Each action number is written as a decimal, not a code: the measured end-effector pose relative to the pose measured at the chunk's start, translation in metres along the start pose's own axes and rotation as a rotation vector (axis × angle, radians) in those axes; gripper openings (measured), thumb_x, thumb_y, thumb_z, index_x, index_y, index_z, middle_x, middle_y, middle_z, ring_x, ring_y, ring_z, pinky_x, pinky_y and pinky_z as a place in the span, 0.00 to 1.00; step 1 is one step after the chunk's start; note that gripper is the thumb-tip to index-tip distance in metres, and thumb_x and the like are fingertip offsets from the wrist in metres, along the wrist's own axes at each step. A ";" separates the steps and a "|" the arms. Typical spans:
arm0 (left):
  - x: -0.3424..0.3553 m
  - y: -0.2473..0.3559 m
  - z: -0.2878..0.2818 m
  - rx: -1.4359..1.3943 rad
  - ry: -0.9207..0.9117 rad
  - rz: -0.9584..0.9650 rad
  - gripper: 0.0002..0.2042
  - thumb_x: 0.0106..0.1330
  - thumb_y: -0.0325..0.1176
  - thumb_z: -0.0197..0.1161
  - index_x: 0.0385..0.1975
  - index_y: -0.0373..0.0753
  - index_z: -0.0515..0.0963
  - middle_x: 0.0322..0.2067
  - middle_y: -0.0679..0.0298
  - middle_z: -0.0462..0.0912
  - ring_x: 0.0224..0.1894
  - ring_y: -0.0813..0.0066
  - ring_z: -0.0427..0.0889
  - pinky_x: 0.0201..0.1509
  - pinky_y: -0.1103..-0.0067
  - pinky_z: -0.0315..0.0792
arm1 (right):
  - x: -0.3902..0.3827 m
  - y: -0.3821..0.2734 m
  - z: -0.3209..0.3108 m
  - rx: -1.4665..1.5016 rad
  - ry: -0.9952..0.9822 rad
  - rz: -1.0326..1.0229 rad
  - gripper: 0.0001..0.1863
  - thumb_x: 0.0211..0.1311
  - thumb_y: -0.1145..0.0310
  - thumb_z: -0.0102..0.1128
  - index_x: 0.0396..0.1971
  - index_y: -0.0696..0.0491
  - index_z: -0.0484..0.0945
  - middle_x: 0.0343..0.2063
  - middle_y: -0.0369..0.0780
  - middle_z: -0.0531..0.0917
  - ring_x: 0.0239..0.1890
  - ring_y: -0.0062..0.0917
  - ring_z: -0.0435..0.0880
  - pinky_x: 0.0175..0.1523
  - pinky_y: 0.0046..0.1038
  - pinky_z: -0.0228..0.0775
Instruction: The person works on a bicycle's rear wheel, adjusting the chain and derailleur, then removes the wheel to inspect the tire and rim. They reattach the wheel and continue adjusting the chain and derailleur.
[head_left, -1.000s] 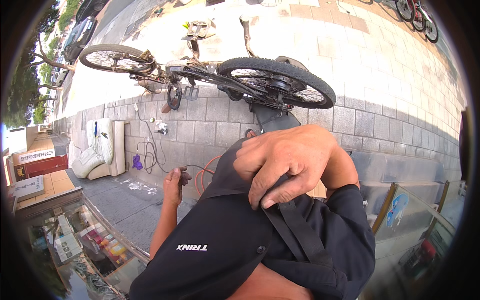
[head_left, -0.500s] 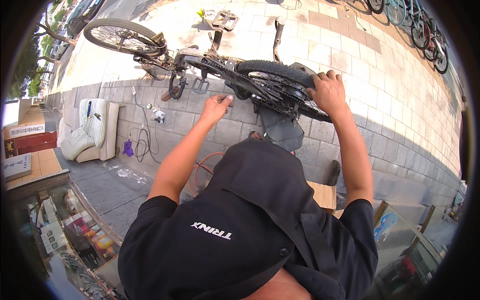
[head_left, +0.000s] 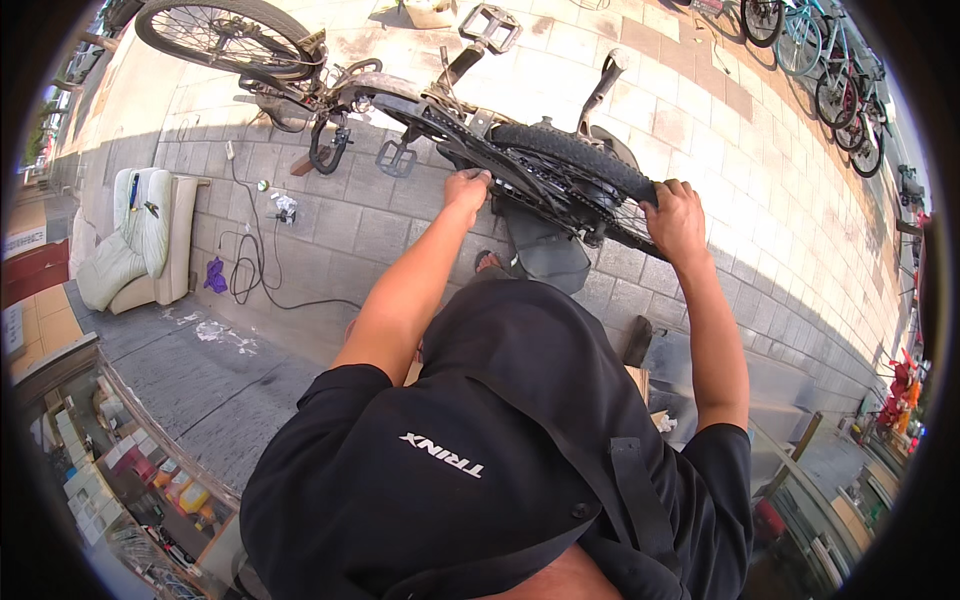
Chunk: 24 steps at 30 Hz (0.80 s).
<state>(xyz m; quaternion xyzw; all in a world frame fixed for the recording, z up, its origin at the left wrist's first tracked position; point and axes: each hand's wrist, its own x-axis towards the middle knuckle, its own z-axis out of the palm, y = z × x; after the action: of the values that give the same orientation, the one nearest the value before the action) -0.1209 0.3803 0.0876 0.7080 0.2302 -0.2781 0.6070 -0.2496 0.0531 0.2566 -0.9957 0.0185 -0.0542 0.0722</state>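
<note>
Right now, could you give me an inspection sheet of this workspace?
Surface: grey stone paving, part sunlit, part shaded.
Work items: black metal bicycle with a knobby black rubber tyre.
Clutter: crumpled purple item and crumpled white scrap on the paving.
Hands: bare right hand curled over the tyre; bare left hand beside the bicycle, contact unclear.
Cables: thin dark cable, loosely looped on the paving.
Surroundings: cream padded chair; parked bicycles.

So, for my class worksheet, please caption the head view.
At a bicycle on paving: right hand on the knobbly tyre, left hand near the drivetrain.
</note>
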 end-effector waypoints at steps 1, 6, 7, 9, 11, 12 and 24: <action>0.004 -0.002 0.002 0.019 -0.001 -0.003 0.15 0.71 0.39 0.65 0.51 0.36 0.82 0.41 0.65 0.89 0.30 0.77 0.82 0.26 0.78 0.66 | -0.001 -0.001 0.000 -0.008 -0.006 0.007 0.15 0.51 0.70 0.73 0.40 0.59 0.84 0.38 0.46 0.84 0.45 0.42 0.80 0.52 0.40 0.73; 0.005 0.001 0.019 -0.077 0.030 -0.044 0.12 0.70 0.32 0.67 0.46 0.31 0.84 0.34 0.63 0.88 0.25 0.78 0.80 0.25 0.78 0.70 | -0.002 0.001 0.001 0.023 0.014 -0.015 0.16 0.51 0.70 0.73 0.40 0.59 0.84 0.37 0.46 0.83 0.45 0.43 0.80 0.52 0.39 0.73; 0.004 0.002 0.021 -0.088 0.029 -0.056 0.12 0.70 0.32 0.67 0.46 0.32 0.83 0.34 0.63 0.88 0.25 0.78 0.80 0.24 0.78 0.69 | 0.000 0.001 0.002 0.029 0.019 -0.018 0.16 0.51 0.70 0.73 0.41 0.59 0.84 0.37 0.46 0.83 0.44 0.43 0.80 0.52 0.39 0.72; 0.006 0.000 0.025 -0.111 0.019 -0.065 0.12 0.70 0.33 0.66 0.47 0.32 0.83 0.34 0.64 0.88 0.25 0.78 0.81 0.25 0.78 0.69 | 0.002 -0.001 0.002 0.045 0.024 -0.024 0.17 0.51 0.70 0.73 0.42 0.59 0.83 0.38 0.45 0.83 0.45 0.42 0.79 0.52 0.39 0.72; 0.010 -0.007 0.025 -0.140 0.000 -0.061 0.13 0.71 0.34 0.66 0.49 0.33 0.83 0.35 0.63 0.88 0.27 0.78 0.81 0.26 0.79 0.68 | 0.009 -0.005 0.000 0.062 0.023 -0.033 0.18 0.51 0.70 0.73 0.43 0.59 0.83 0.39 0.45 0.83 0.45 0.42 0.79 0.52 0.39 0.72; 0.010 -0.007 0.025 -0.122 -0.005 -0.063 0.13 0.71 0.35 0.65 0.50 0.34 0.82 0.35 0.64 0.88 0.27 0.78 0.82 0.27 0.79 0.68 | 0.010 -0.003 0.004 0.049 0.026 -0.048 0.20 0.50 0.70 0.74 0.44 0.59 0.82 0.41 0.45 0.82 0.45 0.42 0.79 0.52 0.39 0.72; -0.098 -0.128 -0.037 0.118 0.445 -0.346 0.18 0.75 0.42 0.59 0.57 0.38 0.76 0.46 0.65 0.88 0.40 0.73 0.84 0.39 0.73 0.70 | 0.025 0.043 0.001 0.433 -0.100 -0.144 0.28 0.53 0.60 0.76 0.52 0.58 0.81 0.42 0.45 0.79 0.47 0.40 0.78 0.53 0.39 0.71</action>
<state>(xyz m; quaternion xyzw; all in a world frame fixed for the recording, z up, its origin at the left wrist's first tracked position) -0.2742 0.4385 0.0641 0.7359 0.4587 -0.2282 0.4426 -0.2264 0.0092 0.2518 -0.9573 -0.0684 -0.0124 0.2807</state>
